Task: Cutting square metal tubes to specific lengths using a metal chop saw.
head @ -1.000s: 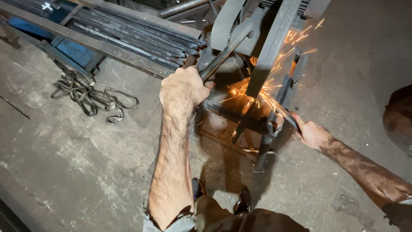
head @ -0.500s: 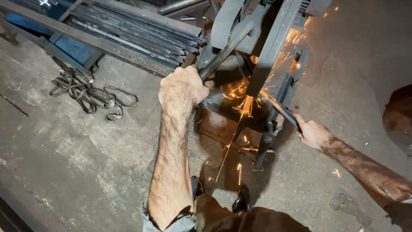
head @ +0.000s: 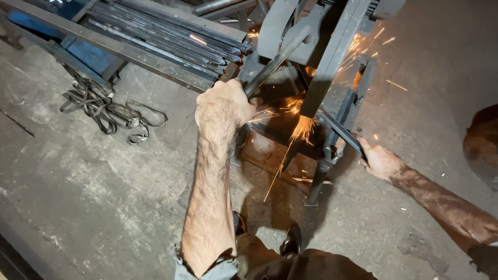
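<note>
My left hand (head: pixel 224 106) is shut on the dark lever handle (head: pixel 265 72) of a grey chop saw (head: pixel 332 46), pulling it down. Orange sparks (head: pixel 302 124) spray from under the saw's guard. My right hand (head: pixel 381 162) grips the end of a thin dark metal bar (head: pixel 340 130) that runs up into the saw's vise. The saw stands on a dark metal stand (head: pixel 319 176) right in front of my legs and dark shoes (head: pixel 290 239).
A stack of long dark steel bars (head: pixel 166 36) lies on a blue rack at the upper left. A bundle of bent metal strips (head: pixel 106 111) sits on the grey concrete floor (head: pixel 88 197). A rusty round object (head: pixel 482 145) is at the right edge.
The sparks have dropped lower and now spray downward below the guard instead of sideways. Both hands keep their grips and have barely moved.
</note>
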